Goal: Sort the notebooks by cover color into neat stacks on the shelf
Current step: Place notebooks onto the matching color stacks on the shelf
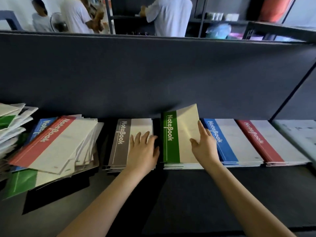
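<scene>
Nearest us, the dark shelf [188,194] board runs in front of the green stack [177,165], our landmark. Two bare forearms cross the board toward the notebooks.

The left hand [142,147] is just left of the green stack. It lies flat on the pale cover of the gray stack [122,139], fingers straight and slightly spread, holding nothing.

The right hand [204,142] grips the top green notebook [171,134] at its right edge, thumb on the cream cover and index finger along the edge. This notebook sits over the green stack with its far right corner tilted up. We cannot tell how much of it touches the stack beneath.

Just right of the green stack lies the squared-up blue stack [227,139], and right of that the red stack [266,139]. Well left of the green stack, beyond the gray stack, an unsorted heap [51,142] of red, blue and green notebooks lies skewed and overlapping.

Behind the green stack rises the shelf's dark back panel [153,74]. Past its top edge, blurred people [169,16] in pale shirts stand at other shelving.
</scene>
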A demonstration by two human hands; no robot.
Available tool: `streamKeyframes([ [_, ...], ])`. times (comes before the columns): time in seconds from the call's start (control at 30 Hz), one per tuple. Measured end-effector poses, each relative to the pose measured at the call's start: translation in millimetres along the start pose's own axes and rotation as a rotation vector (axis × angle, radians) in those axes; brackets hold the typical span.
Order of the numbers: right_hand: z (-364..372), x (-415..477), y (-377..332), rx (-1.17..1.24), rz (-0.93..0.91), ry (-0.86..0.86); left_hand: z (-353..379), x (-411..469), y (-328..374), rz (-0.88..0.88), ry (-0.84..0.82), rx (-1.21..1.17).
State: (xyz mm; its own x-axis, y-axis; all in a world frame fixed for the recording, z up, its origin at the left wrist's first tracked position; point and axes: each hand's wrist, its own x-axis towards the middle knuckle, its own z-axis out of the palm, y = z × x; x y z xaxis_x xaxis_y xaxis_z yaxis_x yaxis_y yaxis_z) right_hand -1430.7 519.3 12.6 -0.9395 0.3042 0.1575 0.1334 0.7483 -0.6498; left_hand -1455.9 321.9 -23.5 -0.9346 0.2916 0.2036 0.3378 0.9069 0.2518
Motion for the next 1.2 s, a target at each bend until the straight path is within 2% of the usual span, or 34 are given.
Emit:
streamKeyframes([
  [0.13, 10, 2, 3, -0.139, -0.022, -0.062, 8, 3, -4, 0.023, -0.022, 0.025],
  [0.3, 15, 12, 5, -0.470, -0.079, -0.190, 7, 2, -2, 0.011, -0.028, 0.016],
  [0.43, 18, 13, -7, -0.497, -0.045, -0.291, 6, 2, -1, -0.010, -0.081, 0.047],
  [0.53, 33, 6, -6, -0.605, -0.034, -0.305, 5, 2, -2, -0.023, -0.109, 0.053],
  [0.83, 32, 9, 3, -0.607, -0.030, -0.299, 1, 8, -1, -0.098, -0.219, 0.058],
  [1.2, 31, 12, 16, -0.517, -0.074, -0.307, 3, 8, 7, -0.151, -0.183, 0.093],
])
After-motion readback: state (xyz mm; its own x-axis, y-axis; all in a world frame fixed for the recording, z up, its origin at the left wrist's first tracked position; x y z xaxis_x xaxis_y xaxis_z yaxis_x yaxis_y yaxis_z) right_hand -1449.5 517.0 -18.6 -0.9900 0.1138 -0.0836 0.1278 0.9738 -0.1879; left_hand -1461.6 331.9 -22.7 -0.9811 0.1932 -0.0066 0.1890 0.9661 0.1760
